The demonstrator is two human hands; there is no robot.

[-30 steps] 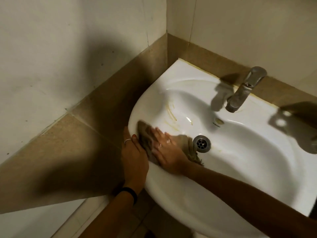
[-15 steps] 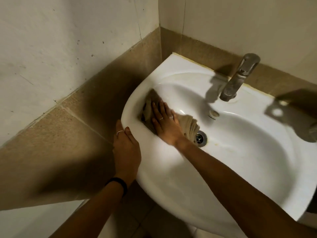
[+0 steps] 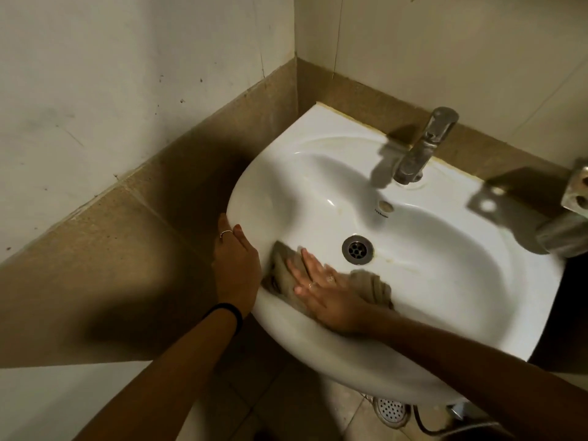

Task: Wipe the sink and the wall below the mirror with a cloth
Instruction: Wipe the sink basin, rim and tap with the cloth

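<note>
A white ceramic sink fills the right of the head view, its round metal drain in the bowl's middle. A brown cloth lies against the bowl's near-left inner wall. My right hand presses flat on the cloth, fingers spread and pointing up-left. My left hand rests on the sink's left outer rim, palm against the ceramic, a black band on the wrist. The wall behind the sink is pale above a brown tile band. No mirror is in view.
A metal tap stands at the back of the sink. A metal bracket and fitting jut in at the right edge. The tiled left wall meets the back wall in a corner. A floor drain lies below the sink.
My right hand has slid the cloth from the bowl's upper left wall down to its near-left wall. My left hand has stayed on the rim. The head camera has shifted a little.
</note>
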